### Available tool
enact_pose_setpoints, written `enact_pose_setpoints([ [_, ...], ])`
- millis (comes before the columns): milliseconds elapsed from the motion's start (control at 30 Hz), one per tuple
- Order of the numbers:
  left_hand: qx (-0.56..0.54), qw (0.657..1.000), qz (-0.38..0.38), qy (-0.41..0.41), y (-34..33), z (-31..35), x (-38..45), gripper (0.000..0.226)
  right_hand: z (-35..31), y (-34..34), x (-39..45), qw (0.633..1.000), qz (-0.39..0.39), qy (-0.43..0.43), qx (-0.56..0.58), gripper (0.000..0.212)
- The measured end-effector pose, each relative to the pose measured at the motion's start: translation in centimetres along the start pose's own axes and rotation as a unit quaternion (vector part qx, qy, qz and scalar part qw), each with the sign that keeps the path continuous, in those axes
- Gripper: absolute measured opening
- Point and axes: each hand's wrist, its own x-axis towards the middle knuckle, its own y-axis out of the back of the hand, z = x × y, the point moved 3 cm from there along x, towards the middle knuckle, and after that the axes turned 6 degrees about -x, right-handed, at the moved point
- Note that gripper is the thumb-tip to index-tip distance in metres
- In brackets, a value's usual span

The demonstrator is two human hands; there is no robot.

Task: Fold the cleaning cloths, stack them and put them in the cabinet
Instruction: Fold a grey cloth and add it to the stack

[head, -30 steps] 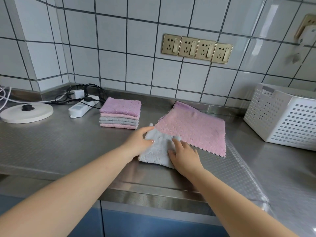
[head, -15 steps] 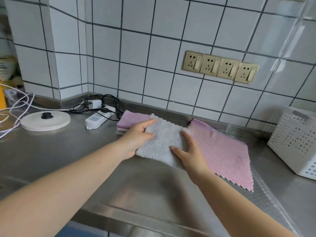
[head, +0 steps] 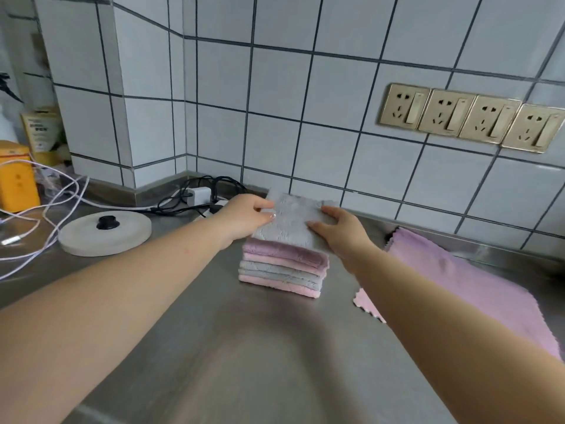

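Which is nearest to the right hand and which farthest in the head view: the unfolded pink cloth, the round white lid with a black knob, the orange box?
From the right hand:
1. Unfolded pink cloth, lying flat on the counter just to its right.
2. Round white lid with a black knob, to the left, past the cloth stack.
3. Orange box, at the far left edge.

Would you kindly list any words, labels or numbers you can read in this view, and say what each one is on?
No text here is legible.
Tan carton at far left: dark print, too blurred to read.
Orange box: faint marks, unreadable.
Wall sockets: no readable marking.
Grey cloth, stack, pink cloth: no labels visible.
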Motion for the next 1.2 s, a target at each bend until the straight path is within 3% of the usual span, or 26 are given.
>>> enact_pose_setpoints([
  [433,0.134,0.990,-0.039,0.022,-1.2,-3.2,1.8,0.043,1.9,-1.9,2.5,0.990,-0.073,-0.028,-0.113,0.058],
  [600,0.219,0.975,-0.007,-0.031,-0.5,-1.7,2.7,0.015,0.3,-1.2,3.7,0.970,-0.008,0.013,-0.243,0.055],
  [700,0.247,0.967,-0.004,-0.068,-2.2,0.4,3.4,0.034,-1.6,-2.8,4.5,0.948,-0.006,0.088,-0.304,0.030],
  [800,0.317,0.944,-0.059,-0.062,-5.1,0.1,4.0,0.036,-1.2,-5.2,5.0,0.927,-0.093,0.048,-0.359,0.034],
  [900,0.327,0.939,-0.101,0.017,-6.2,-2.6,4.8,0.042,1.0,-6.1,4.3,0.888,-0.152,0.022,-0.434,0.044],
  [1200,0.372,0.920,-0.123,0.026,-5.2,-4.1,4.0,0.063,3.4,-4.7,3.5,0.912,-0.120,-0.027,-0.392,0.063],
])
